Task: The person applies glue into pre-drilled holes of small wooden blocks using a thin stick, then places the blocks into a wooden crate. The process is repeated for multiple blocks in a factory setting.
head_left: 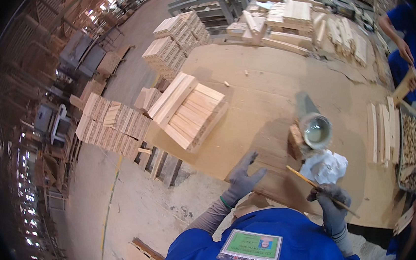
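My left hand [244, 180], in a grey glove, is spread over the near edge of the cardboard-covered table [259, 91] and holds nothing. In my grey-gloved right hand [334, 199] is a thin yellowish stick [303, 176], slanting up and left; whether it carries bristles I cannot tell. Beyond that hand lies a crumpled white sheet [327, 165], perhaps cloth or paper. Just past the sheet stands an open pot [312, 145] with pale liquid in it, beside a small wooden block [295, 139]. Farther left, a stack of pale wooden slats [189, 111] rests at the table's left edge.
Wooden strips [384, 132] and a tray of small dowels [400, 177] lie at the right. A co-worker's hands [404, 52] hold a wooden piece [403, 86] there. More lumber [297, 13] is piled at the far side; stacked wood [113, 123] stands on pallets at left.
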Demonstrator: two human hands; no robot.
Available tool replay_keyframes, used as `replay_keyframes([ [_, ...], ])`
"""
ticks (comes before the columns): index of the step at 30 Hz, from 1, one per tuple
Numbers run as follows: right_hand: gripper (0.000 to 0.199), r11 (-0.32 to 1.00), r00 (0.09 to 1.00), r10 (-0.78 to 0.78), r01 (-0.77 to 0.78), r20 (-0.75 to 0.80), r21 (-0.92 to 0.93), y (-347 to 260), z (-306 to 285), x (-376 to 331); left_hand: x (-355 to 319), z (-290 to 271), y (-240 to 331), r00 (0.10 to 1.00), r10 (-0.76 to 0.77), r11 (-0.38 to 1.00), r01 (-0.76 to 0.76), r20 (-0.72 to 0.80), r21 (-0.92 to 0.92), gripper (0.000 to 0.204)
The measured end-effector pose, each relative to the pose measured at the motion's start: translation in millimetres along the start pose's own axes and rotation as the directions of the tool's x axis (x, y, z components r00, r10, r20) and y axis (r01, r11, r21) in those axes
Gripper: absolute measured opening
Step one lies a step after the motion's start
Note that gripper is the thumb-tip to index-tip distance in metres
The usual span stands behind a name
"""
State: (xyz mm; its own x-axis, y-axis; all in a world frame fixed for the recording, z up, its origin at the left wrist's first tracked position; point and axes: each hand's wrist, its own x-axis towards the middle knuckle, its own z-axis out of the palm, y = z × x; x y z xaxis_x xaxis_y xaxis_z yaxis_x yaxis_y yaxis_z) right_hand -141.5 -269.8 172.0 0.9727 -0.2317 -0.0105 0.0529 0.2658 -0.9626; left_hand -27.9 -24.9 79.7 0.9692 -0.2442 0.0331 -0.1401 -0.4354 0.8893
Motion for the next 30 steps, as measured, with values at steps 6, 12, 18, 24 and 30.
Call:
replay_keyframes([
  [6,0.017,0.943,0.965,-0.153,0.207,0.213,-0.26,18,91,57,63,-138,-47,0.94,0.275,0.739,-0.072,-0.202,0.67,0.087],
  [12,0.02,0.883,0.898,-0.187,0.332,0.399,-0.333,42,160,92,199,-278,-75,0.977,-0.073,0.399,0.215,-0.203,0.891,0.118],
  [18,0.02,0.842,0.916,-0.161,0.322,0.368,-0.433,47,175,107,271,-305,-125,0.934,-0.335,0.501,0.285,-0.121,0.817,0.124],
  [24,0.017,0.865,0.97,-0.111,0.201,0.215,-0.461,54,174,110,287,-298,-113,0.917,-0.39,0.49,0.279,-0.079,0.826,0.121],
  [30,0.014,0.813,0.945,-0.151,0.285,0.288,-0.507,61,179,138,261,-269,-93,0.925,-0.381,0.501,0.198,0.009,0.842,0.117],
])
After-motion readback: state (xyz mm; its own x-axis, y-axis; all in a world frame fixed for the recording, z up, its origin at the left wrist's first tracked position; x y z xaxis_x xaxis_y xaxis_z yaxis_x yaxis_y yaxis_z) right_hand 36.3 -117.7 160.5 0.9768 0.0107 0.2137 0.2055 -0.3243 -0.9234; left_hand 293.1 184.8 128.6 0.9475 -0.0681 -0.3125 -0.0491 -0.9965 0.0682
